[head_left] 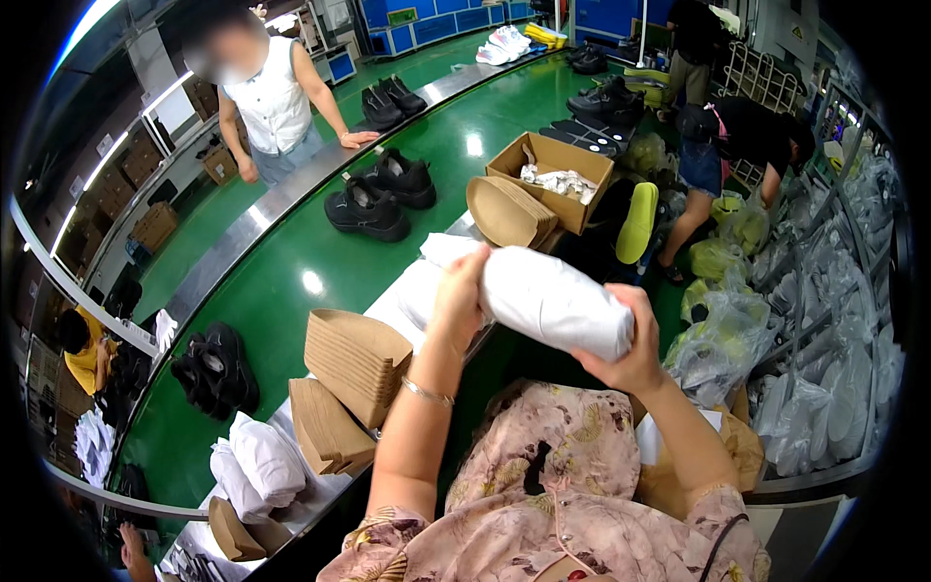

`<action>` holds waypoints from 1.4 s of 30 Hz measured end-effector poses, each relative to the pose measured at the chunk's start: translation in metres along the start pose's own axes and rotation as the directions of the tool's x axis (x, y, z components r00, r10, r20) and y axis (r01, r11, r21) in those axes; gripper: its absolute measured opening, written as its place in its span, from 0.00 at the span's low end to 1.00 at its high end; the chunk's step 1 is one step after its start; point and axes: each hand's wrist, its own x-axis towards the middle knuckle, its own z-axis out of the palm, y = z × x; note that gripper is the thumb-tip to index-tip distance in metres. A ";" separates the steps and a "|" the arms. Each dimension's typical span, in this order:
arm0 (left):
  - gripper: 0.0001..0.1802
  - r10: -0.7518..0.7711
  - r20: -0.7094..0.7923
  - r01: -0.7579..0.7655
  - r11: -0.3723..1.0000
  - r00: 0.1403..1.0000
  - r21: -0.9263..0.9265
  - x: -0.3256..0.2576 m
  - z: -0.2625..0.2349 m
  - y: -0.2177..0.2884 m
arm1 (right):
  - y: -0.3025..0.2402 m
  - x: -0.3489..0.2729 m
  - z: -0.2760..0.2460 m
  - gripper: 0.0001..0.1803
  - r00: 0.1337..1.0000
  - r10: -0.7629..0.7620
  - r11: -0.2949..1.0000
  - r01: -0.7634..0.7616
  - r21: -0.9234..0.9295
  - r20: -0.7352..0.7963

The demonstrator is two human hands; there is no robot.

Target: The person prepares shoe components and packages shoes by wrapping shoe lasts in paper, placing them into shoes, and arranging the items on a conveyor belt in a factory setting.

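Observation:
In front of my chest is a white paper-wrapped bundle [555,299], long and rounded; what is inside is hidden. My left hand [464,291] is closed round its left end, where white paper [444,248] sticks out beyond the fingers. The other end rests in my right hand [630,339], its fingers wrapped round the tip. Below my left hand, brown molded cardboard inserts [354,359] lie in a nested stack by the bench edge. More such inserts [509,211] stand just beyond the bundle.
A green conveyor [281,262] carries black shoes [373,209]. An open cardboard box [553,179] holds crumpled white paper. White wrapped bundles [262,461] lie lower left. At right are bagged insoles [824,388] on a rack and a bending person [727,145]; another person [276,107] stands across the conveyor.

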 end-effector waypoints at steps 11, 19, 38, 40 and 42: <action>0.15 -0.042 -0.186 0.080 0.977 0.982 0.200 0.152 -0.069 0.045 | 0.065 0.046 0.144 0.42 0.880 0.455 0.814 -0.349 0.464 -0.135; 0.21 0.095 -0.197 0.017 0.865 0.976 0.501 0.223 -0.107 -0.006 | 0.104 0.027 0.192 0.45 0.888 0.415 0.909 -0.395 0.135 -0.198; 0.33 0.142 -0.190 0.163 0.182 0.971 0.970 0.233 -0.122 -0.053 | 0.115 -0.029 0.211 0.54 0.873 0.487 0.863 -0.476 -0.168 0.027; 0.32 0.412 -0.259 0.182 0.217 0.874 0.959 0.226 -0.108 -0.040 | 0.111 -0.025 0.193 0.54 0.873 0.486 0.869 -0.477 -0.131 0.047; 0.27 0.490 -0.222 0.086 0.284 0.843 0.955 0.212 -0.089 -0.002 | 0.109 -0.022 0.171 0.50 0.876 0.477 0.878 -0.470 -0.092 0.071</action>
